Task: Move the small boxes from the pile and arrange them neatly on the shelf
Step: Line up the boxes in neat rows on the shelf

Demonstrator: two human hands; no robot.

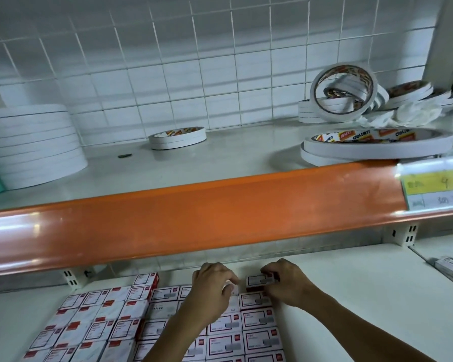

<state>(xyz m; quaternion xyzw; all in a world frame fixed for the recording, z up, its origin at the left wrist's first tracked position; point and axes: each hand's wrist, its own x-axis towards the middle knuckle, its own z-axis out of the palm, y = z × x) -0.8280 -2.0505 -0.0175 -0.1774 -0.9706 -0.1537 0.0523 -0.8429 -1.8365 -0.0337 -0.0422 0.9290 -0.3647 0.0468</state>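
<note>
Gripping a small red-and-white box (261, 281) at the back of the lower shelf (351, 296), the right hand (285, 283) holds it just beyond the laid rows of boxes (102, 327) — the left hand (212, 286) curls over the rows, its grasp unclear.

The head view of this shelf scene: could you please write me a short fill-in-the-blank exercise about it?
1. The right hand pinches one small ____ at the back of the rows.
2. The strip along the upper shelf's front edge is coloured ____.
3. The upper shelf holds rolls of ____.
4. The left hand rests on the arranged boxes on the ____ shelf.

Missing words: box; orange; tape; lower
</note>
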